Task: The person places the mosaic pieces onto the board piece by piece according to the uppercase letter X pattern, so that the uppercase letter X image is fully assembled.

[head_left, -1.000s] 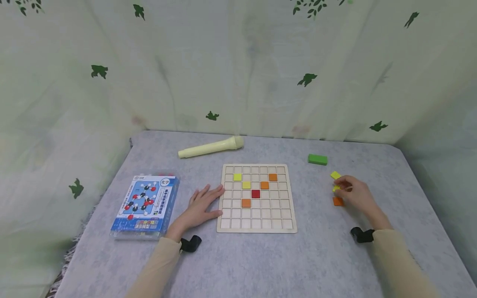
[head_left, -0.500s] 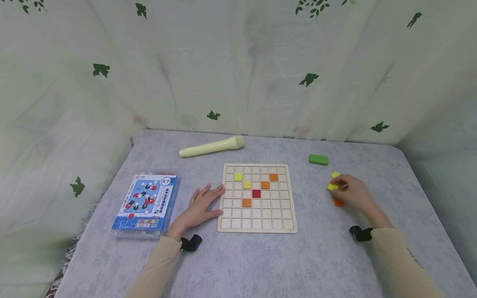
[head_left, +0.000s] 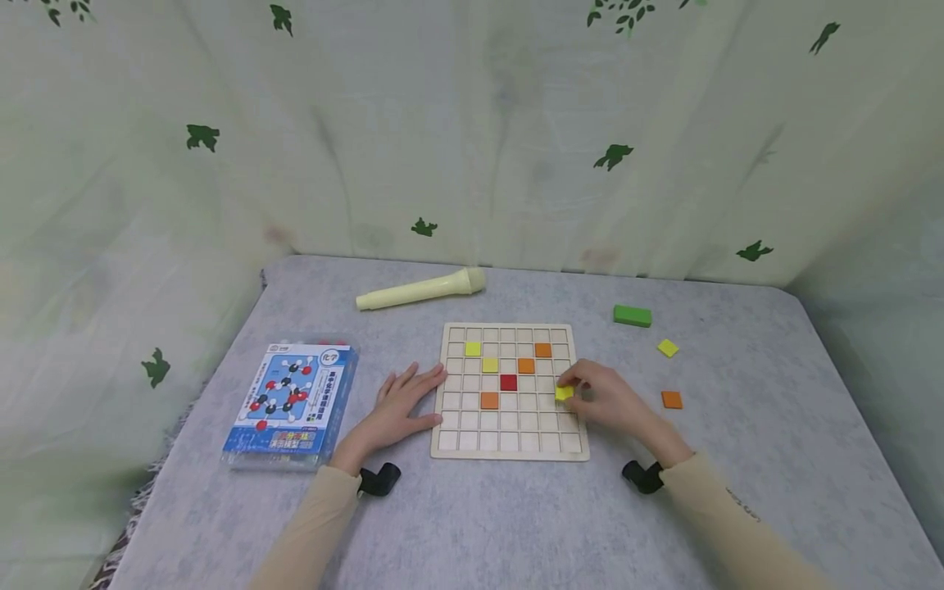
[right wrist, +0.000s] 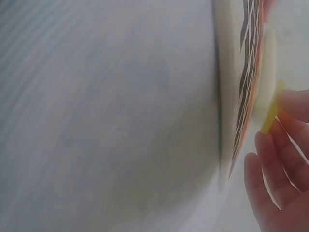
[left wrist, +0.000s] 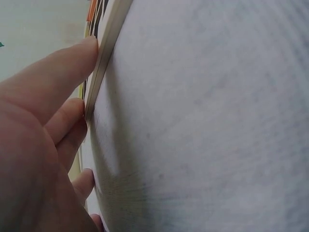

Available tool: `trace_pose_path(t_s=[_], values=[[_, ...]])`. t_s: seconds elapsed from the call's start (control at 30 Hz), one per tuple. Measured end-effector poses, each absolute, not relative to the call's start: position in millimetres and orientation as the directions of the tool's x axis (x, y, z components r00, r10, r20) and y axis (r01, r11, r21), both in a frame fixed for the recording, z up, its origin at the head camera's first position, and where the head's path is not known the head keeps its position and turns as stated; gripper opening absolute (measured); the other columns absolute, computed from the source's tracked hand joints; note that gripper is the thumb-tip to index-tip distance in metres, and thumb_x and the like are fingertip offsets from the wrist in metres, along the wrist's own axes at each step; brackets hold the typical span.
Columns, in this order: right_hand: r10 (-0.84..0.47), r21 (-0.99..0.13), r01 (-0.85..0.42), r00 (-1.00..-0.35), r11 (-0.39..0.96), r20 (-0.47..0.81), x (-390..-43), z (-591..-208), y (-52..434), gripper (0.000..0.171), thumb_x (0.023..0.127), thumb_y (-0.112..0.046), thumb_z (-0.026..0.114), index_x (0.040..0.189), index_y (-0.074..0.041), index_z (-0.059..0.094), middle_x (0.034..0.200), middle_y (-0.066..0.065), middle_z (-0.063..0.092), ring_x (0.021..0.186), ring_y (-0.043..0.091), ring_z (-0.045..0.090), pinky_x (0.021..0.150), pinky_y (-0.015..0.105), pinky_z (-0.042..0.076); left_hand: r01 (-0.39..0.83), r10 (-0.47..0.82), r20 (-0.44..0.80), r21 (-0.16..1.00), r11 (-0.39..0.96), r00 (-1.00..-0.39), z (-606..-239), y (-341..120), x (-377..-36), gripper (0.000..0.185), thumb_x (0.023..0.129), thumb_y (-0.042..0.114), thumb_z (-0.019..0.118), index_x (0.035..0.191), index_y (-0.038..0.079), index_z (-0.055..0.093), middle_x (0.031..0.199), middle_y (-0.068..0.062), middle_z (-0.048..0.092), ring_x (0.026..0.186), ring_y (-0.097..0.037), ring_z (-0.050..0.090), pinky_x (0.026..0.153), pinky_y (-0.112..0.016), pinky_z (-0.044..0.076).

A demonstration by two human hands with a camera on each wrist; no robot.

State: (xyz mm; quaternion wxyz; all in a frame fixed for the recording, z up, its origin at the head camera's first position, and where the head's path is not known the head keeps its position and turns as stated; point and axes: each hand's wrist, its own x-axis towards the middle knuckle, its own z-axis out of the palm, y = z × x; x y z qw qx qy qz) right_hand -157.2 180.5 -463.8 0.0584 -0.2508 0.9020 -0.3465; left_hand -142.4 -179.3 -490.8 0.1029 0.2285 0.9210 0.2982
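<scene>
A pale wooden grid board (head_left: 509, 451) lies in the middle of the table, with several yellow, orange and red square tiles set in its cells, among them a red tile (head_left: 508, 383) near the centre. My right hand (head_left: 608, 397) is over the board's right side, pinching a yellow tile (head_left: 564, 393) between thumb and fingers. In the right wrist view that yellow tile (right wrist: 273, 107) is held just above the board's surface. My left hand (head_left: 398, 410) lies with fingers spread, its fingertips at the board's left edge. The left wrist view shows the thumb and fingers touching the board's side (left wrist: 107, 43).
Right of the board lie a loose yellow tile (head_left: 667, 348), an orange tile (head_left: 672, 400) and a green block (head_left: 632, 315). A cream microphone-shaped object (head_left: 420, 290) is behind the board. A blue-and-white boxed molecule model set (head_left: 290, 407) stands at the left.
My right hand has picked up a yellow tile from the loose ones at the right and carried it left over the board. My left hand has stayed at the board's edge.
</scene>
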Motion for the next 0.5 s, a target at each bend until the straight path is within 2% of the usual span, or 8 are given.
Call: trace_pose_path(t_s=[0.17, 0.4, 0.5], values=[[-0.533, -0.641, -0.426, -0.845, 0.638, 0.031, -157.4, -462.1, 149.6, 0.021, 0.076, -0.008, 0.069, 0.095, -0.012, 0.063, 0.093, -0.005, 0.057, 0.085, 0.011, 0.052, 0.075, 0.029, 0.046, 0.367, 0.485, -0.049, 0.589, 0.720, -0.873, -491.2, -179.2, -142.4, 0.067, 0.086, 0.038, 0.058, 0.143, 0.020, 0.028, 0.148, 0.004, 0.020, 0.135, -0.027, 0.004, 0.103, -0.050, -0.005], [-0.566, -0.475, -0.497, -0.825, 0.726, -0.003, -157.4, -464.6, 123.2, 0.020, 0.075, -0.006, 0.064, 0.093, -0.014, 0.065, 0.090, -0.008, 0.056, 0.084, 0.008, 0.047, 0.074, 0.025, 0.044, 0.373, 0.490, -0.043, 0.594, 0.713, -0.870, -489.8, -178.7, -141.7, 0.067, 0.086, 0.037, 0.058, 0.143, 0.018, 0.028, 0.148, 0.003, 0.021, 0.135, -0.028, 0.005, 0.103, -0.050, -0.005], [-0.555, -0.454, -0.497, -0.832, 0.740, 0.006, -157.0, -465.9, 120.5, 0.020, 0.075, -0.005, 0.064, 0.093, -0.014, 0.065, 0.089, -0.008, 0.056, 0.084, 0.008, 0.047, 0.074, 0.025, 0.043, 0.373, 0.489, -0.041, 0.593, 0.713, -0.871, -489.9, -179.1, -141.3, 0.066, 0.087, 0.037, 0.058, 0.143, 0.018, 0.028, 0.148, 0.003, 0.021, 0.135, -0.028, 0.004, 0.104, -0.050, -0.005]])
